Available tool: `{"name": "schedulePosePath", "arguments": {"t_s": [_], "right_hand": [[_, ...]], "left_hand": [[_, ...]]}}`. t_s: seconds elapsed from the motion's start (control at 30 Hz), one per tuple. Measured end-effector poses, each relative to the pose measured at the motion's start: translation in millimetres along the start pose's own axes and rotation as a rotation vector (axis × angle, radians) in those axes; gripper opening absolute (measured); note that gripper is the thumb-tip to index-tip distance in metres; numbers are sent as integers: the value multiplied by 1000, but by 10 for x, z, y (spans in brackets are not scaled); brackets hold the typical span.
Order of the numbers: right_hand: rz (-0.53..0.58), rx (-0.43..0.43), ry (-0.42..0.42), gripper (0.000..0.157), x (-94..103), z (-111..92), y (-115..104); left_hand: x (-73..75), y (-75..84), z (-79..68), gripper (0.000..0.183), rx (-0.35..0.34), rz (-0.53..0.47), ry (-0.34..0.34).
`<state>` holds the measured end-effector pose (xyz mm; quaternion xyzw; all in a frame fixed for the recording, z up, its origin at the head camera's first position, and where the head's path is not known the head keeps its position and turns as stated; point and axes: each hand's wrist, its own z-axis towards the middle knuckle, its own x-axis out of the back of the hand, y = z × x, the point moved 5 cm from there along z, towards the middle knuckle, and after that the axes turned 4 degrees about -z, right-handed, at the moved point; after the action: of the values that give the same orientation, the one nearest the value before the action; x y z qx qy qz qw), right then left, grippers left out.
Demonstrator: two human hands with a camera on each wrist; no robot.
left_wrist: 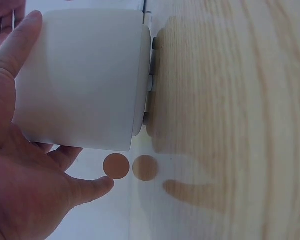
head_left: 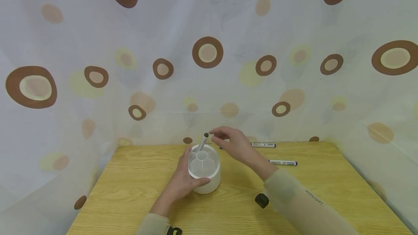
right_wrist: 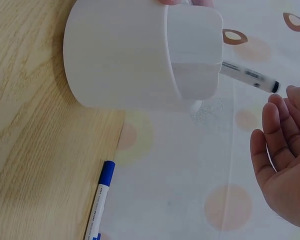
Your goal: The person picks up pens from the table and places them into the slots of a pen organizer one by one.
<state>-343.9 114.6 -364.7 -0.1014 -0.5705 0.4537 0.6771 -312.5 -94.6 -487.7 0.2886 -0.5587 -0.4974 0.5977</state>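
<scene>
A white round pen holder with several compartments stands on the wooden table. My left hand grips its side, with the thumb across the front wall; in the left wrist view some of that hand's fingers are hidden behind the holder. A white marker with a dark cap leans in a rear compartment, its capped end sticking up. Just beside that cap is my right hand, fingers loosely bent and holding nothing. The right wrist view shows a small gap between those fingertips and the marker.
Two white markers with blue ends lie on the table to the right: one at the back, the other nearer. Both are partly covered by the right arm in the head view. A spotted curtain hangs behind the table's back edge.
</scene>
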Motion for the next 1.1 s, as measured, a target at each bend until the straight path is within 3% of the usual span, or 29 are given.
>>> {"name": "schedulePosePath", "arguments": {"t_s": [0.23, 0.43, 0.77, 1.1], "right_hand": [[-4, -2, -7, 32, -41, 4, -5], [-17, -23, 20, 30, -25, -4, 119], [-129, -113, 60, 31, 75, -67, 555], [-213, -196, 37, 31, 170, -125, 1004]], "left_hand": [[-18, 9, -11, 133, 26, -12, -6], [-15, 12, -7, 136, 33, -13, -2], [-12, -3, -11, 137, 40, -17, -2], [-1, -10, -4, 139, 49, -21, -2]]}}
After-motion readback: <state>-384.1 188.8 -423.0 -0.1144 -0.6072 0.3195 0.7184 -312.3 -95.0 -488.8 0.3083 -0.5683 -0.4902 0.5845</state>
